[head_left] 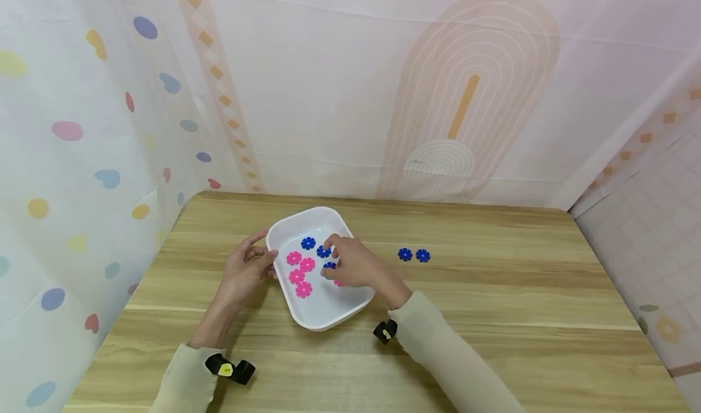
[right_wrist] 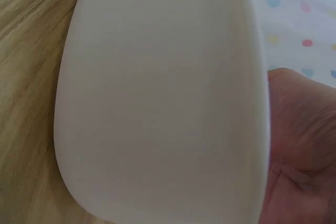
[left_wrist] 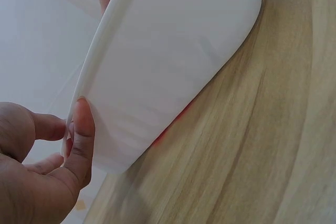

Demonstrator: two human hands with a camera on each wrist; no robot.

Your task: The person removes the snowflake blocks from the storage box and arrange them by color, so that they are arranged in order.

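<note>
The white tray point(head_left: 317, 315) sits at the centre of the head view on the desk point(head_left: 493, 315). It holds four pink discs point(head_left: 300, 273) and three blue discs point(head_left: 308, 242), one of them partly covered by the right hand point(head_left: 356, 266); a trace of pink shows under that hand as well. Two more blue discs point(head_left: 413, 255) lie on the desk, right of centre, well apart from the tray. Judged from this layout, most discs are in the tray and two remain outside. The right hand is inside the tray with curled fingers over a blue disc point(head_left: 329, 266); whether the grip actually pinches that disc cannot be determined. The left hand point(head_left: 246, 270) rests at the tray's left rim; in the left wrist view its thumb point(left_wrist: 81, 140) presses the rim, fingers loosely bent, steadying the tray.
</note>
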